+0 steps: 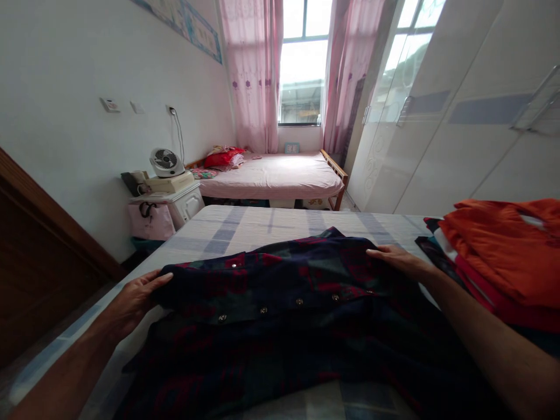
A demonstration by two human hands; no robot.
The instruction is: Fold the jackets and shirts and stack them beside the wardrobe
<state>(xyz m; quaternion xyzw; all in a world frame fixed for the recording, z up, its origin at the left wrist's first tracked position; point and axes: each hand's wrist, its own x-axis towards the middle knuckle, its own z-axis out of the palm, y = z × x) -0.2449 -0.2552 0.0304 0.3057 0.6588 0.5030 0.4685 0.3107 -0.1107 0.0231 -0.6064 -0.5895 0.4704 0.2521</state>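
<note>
A dark plaid shirt (280, 326) in navy, green and red is spread sideways over the bed (262, 224) in front of me. A row of round metal buttons (300, 301) runs across its middle. My left hand (142, 291) pinches the shirt's left end between thumb and fingers. At the far right part of the cloth, my right hand (396, 259) grips the upper edge, its thumb on top. The fingers under the fabric are hidden on both hands.
A stack of folded clothes with an orange garment (507, 245) on top lies at the right. Beyond stands a second bed (280, 175) with pink bedding. A small fan (166, 162) sits on a white cabinet (188, 204); wardrobe doors (437, 146) line the right side.
</note>
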